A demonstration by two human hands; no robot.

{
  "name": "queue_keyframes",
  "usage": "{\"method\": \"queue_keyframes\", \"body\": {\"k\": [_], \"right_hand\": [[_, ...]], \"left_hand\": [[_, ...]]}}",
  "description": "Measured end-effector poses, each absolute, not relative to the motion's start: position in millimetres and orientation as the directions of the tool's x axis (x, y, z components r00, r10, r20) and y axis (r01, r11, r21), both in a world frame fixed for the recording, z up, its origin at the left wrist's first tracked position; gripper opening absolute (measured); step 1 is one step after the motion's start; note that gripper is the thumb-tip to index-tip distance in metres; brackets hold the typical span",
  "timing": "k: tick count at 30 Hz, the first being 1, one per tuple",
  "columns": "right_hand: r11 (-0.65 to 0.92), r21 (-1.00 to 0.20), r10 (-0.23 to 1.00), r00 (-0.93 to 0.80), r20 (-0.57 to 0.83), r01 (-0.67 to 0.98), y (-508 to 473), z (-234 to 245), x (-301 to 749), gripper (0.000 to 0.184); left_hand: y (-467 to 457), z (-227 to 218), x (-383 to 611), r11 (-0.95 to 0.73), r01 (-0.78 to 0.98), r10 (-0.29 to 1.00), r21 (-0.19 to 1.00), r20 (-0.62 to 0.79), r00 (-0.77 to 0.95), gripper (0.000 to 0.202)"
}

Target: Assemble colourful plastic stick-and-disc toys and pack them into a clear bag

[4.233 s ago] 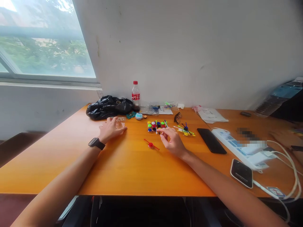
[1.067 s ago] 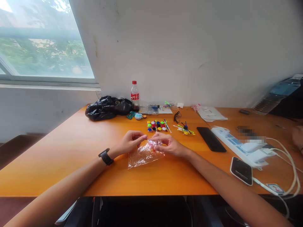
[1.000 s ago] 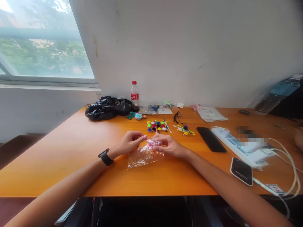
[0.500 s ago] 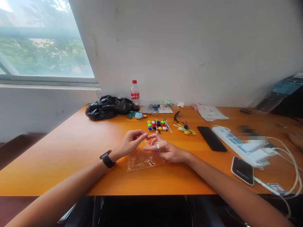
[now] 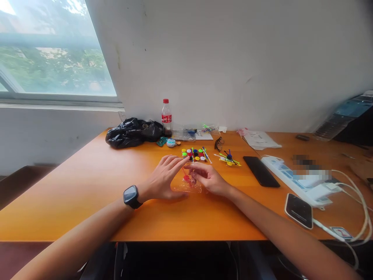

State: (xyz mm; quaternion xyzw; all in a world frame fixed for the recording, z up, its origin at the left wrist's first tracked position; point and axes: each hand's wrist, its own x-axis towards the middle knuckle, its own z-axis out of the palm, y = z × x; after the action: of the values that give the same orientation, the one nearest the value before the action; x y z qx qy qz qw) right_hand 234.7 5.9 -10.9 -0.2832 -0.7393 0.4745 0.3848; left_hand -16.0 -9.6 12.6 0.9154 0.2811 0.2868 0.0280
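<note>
A small clear plastic bag (image 5: 188, 183) lies on the orange table (image 5: 87, 186) with a red piece inside it. My left hand (image 5: 164, 179), a watch on its wrist, rests flat over the bag's left part with fingers stretched out. My right hand (image 5: 208, 179) pinches the bag's right edge with curled fingers. Just beyond the hands lies a cluster of small coloured round pieces and sticks (image 5: 194, 154), and right of it a small assembly of crossed sticks (image 5: 229, 158).
A black plastic bag (image 5: 132, 133) and a cola bottle (image 5: 166, 116) stand at the back by the wall. Glasses (image 5: 218, 144), a black phone (image 5: 261, 176), a power strip (image 5: 294, 178), a second phone (image 5: 298, 210) with cables and papers (image 5: 259, 140) lie to the right.
Earlier the red piece lay loose on the table and my left hand reached for the bag. Both hands then held the bag with the piece inside; now the left hand lies flat on it.
</note>
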Motion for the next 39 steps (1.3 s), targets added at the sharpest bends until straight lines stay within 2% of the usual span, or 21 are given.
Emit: {"method": "queue_keyframes", "body": {"k": [4,11,14,17,25,27,30,33,35,37,39], "right_hand": [[0.367,-0.927,0.817,-0.502,0.282,0.076,5,-8,236,0.032],[0.36,-0.931,0.839,-0.459,0.294,0.063,14,-10,241,0.027],[0.409,-0.905,0.811,-0.501,0.302,0.116,15,-12,241,0.026],[0.396,-0.904,0.778,-0.582,0.237,0.162,13,-15,241,0.026],[0.297,-0.954,0.703,-0.683,0.196,0.033,3,-4,240,0.028],[0.279,-0.96,0.723,-0.661,0.199,0.016,3,-2,239,0.03],[0.279,-0.96,0.816,-0.533,0.224,0.024,10,-9,239,0.035],[0.336,-0.94,0.874,-0.393,0.284,0.067,22,-21,240,0.04],[0.428,-0.895,0.86,-0.361,0.361,0.127,26,-27,243,0.043],[0.566,-0.791,0.79,-0.427,0.44,0.231,27,-27,245,0.044],[0.703,-0.641,0.675,-0.574,0.464,0.309,23,-24,245,0.041]], "left_hand": [[-2,7,-21,-0.827,0.514,0.55,0.226,0.509,0.662,0.103],[3,4,-28,-0.818,0.525,0.569,0.234,0.455,0.685,0.098],[3,4,-27,-0.821,0.524,0.565,0.229,0.458,0.686,0.099],[2,3,-25,-0.823,0.52,0.562,0.23,0.463,0.686,0.098],[-2,1,-18,-0.818,0.513,0.572,0.261,0.469,0.673,0.094],[0,-1,-19,-0.807,0.526,0.587,0.27,0.474,0.656,0.092],[8,-4,-25,-0.776,0.567,0.621,0.277,0.493,0.609,0.087],[18,-8,-35,-0.717,0.623,0.681,0.313,0.505,0.531,0.082],[24,-11,-40,-0.686,0.642,0.71,0.341,0.506,0.49,0.078],[28,-13,-42,-0.67,0.648,0.724,0.362,0.509,0.465,0.075],[31,-15,-43,-0.655,0.659,0.736,0.37,0.511,0.444,0.074]]}}
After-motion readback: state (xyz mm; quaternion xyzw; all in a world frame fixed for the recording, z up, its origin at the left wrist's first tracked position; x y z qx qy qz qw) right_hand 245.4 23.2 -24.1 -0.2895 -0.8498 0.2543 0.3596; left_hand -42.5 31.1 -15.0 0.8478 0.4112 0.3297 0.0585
